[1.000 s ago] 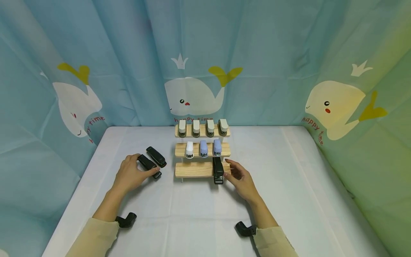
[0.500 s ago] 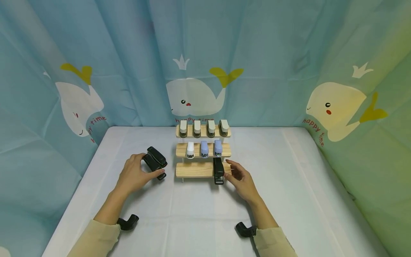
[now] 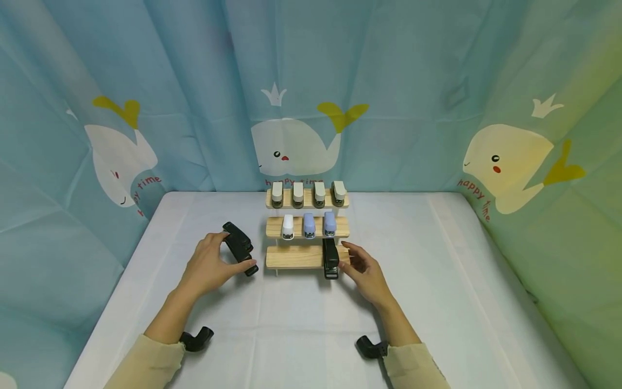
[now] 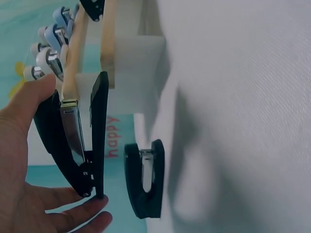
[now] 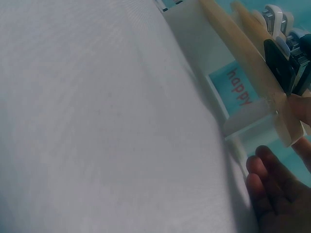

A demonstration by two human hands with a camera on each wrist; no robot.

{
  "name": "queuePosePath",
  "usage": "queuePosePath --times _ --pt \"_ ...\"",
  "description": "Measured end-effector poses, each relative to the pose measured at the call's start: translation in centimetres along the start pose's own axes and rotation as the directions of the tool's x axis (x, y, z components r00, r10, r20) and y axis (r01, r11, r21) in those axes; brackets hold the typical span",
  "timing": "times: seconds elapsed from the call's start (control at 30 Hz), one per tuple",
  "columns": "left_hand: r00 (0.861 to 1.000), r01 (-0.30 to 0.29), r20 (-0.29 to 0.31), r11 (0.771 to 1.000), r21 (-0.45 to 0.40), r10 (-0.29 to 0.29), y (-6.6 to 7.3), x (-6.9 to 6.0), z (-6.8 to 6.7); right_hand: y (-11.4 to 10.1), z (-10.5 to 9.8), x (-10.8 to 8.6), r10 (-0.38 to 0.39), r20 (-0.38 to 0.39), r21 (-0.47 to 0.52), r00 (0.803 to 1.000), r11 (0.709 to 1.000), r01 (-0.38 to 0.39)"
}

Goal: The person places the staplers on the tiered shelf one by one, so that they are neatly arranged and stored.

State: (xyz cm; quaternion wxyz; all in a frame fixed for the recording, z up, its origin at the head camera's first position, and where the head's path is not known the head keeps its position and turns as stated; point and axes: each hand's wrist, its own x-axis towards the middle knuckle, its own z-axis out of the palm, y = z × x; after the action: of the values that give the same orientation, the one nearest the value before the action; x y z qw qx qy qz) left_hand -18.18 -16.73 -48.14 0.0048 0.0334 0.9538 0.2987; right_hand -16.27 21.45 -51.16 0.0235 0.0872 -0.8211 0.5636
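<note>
A black stapler (image 4: 51, 128) is held between the thumb and fingers of my left hand (image 3: 208, 266), tilted and raised off the table in the left wrist view. Just beyond it, a second black stapler (image 4: 145, 179) rests on the table, partly overlapped by the held one in the head view. On the bottom tier of a wooden shelf rack (image 3: 296, 257) lies another black stapler (image 3: 331, 259), toward its right end. My right hand (image 3: 370, 278) is beside that stapler, thumb at its right side, other fingers loosely bent by the shelf end.
The middle tier carries a white mini stapler (image 3: 288, 227) and two lavender mini staplers (image 3: 309, 225). Several pale mini staplers (image 3: 298, 194) line the top tier. A white cloth (image 3: 301, 335) covers the table, and a whale-print curtain (image 3: 403, 108) hangs behind.
My left hand has moved rightward with its black stapler, which now overlaps the one lying on the table. My right hand and the shelf stapler stay put.
</note>
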Motion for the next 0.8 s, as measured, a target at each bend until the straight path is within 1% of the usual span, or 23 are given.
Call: queuePosePath --times 0.1,0.33,0.5,0.63,0.8 --pt "1.0 -0.007 0.012 1.0 0.001 0.007 0.3 -0.1 0.0 0.0 0.0 0.0 -0.002 0.004 0.0 1.0 1.0 0.002" --pt "0.999 -0.046 0.019 0.999 0.005 0.046 1.2 -0.5 0.3 0.1 0.0 0.1 0.004 0.002 0.0 1.0 1.0 -0.004" --pt "0.998 -0.057 0.03 0.998 0.005 0.057 2.0 -0.7 0.6 0.4 0.0 0.1 0.004 0.0 -0.005 1.0 1.0 -0.004" --pt "0.997 -0.071 0.03 0.998 0.003 0.071 2.7 -0.9 0.7 0.3 -0.1 0.1 0.003 -0.003 -0.007 1.0 1.0 -0.003" --pt "0.996 -0.089 0.024 0.996 0.0 0.089 3.2 -1.0 1.0 0.1 -0.1 0.0 0.002 -0.001 -0.005 1.0 1.0 -0.002"
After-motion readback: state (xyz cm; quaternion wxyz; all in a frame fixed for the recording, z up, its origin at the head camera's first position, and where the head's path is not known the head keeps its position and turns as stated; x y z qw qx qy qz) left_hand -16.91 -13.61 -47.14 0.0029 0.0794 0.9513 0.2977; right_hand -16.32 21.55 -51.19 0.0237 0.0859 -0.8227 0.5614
